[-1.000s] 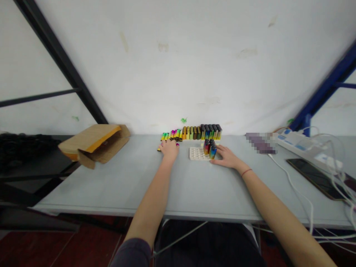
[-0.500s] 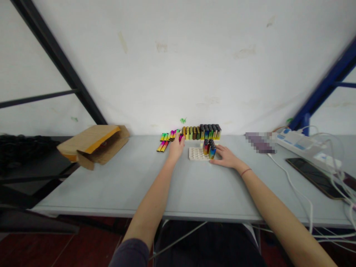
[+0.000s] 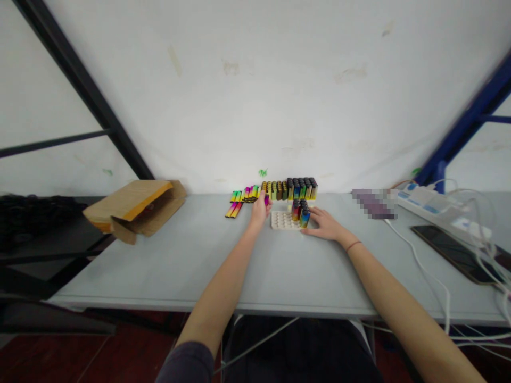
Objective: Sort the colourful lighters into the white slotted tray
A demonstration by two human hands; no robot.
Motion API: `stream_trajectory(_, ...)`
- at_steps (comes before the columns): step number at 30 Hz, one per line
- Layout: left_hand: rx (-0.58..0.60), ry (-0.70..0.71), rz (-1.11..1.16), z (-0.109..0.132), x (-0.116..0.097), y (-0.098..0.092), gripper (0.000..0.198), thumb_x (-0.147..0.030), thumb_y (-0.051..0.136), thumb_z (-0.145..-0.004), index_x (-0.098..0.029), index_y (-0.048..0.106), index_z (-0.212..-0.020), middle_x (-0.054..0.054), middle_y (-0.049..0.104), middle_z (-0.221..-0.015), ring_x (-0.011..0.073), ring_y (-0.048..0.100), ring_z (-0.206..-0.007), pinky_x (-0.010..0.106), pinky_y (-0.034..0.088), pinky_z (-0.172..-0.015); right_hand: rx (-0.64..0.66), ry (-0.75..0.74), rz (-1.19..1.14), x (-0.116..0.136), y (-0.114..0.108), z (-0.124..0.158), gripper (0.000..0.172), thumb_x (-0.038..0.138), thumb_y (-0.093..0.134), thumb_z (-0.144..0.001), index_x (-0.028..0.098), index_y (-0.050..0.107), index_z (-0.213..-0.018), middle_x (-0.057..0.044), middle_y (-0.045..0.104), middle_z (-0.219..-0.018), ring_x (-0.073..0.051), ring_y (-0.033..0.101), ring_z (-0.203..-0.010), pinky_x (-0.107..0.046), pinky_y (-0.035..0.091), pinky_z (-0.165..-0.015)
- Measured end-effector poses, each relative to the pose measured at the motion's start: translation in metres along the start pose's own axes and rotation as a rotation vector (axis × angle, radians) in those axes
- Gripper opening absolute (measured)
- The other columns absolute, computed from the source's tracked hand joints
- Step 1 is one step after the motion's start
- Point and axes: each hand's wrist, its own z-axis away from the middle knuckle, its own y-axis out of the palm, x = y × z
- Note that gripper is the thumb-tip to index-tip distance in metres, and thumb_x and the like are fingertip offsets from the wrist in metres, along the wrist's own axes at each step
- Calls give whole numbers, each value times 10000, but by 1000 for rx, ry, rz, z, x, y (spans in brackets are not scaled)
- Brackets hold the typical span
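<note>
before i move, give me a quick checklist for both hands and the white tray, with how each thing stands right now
1. Left hand has a grip: ok, it holds a purple piece.
2. Number of pieces in that grip: cannot tell, the fingers hide part of it.
3. Left hand over the white tray: not ok, it is just left of it.
4. Bare sockets available: ok, the left part of the tray shows them.
5. Standing pieces upright: ok, grouped toward the tray's right end.
6. Right hand pressing on the tray: cannot tell, it is at the right end but contact is unclear.
</note>
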Motion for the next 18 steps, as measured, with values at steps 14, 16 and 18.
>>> stream_trajectory(14, -125, -140, 153, 8, -10, 5, 538, -584, 343, -1014, -231, 367, -609, -74, 251, -467, 71, 211, -384, 221, 168, -414, 5, -6, -9, -1, -1, 0, 827, 757, 630, -866, 215, 603, -1490, -180, 553, -1561, -439, 515, -1417, -599, 421, -1171)
stream_trajectory(16, -139, -131, 144, 9, -11, 6, 544, -596, 343, -1011, -232, 374, -608, -74, 256, -467, 74, 223, -384, 220, 174, -414, 1, -6, -7, -1, 0, 0, 832, 762, 623, -868, 203, 607, -1484, -191, 559, -1552, -439, 517, -1414, -601, 426, -1166)
stream_trajectory(18, -144, -128, 146, 9, -10, 6, 562, -638, 355, -999, -233, 382, -611, -74, 258, -470, 76, 231, -388, 222, 179, -416, 2, -9, -1, 0, -1, 0, 835, 768, 611, -873, 189, 613, -1476, -201, 561, -1546, -436, 518, -1416, -592, 432, -1162)
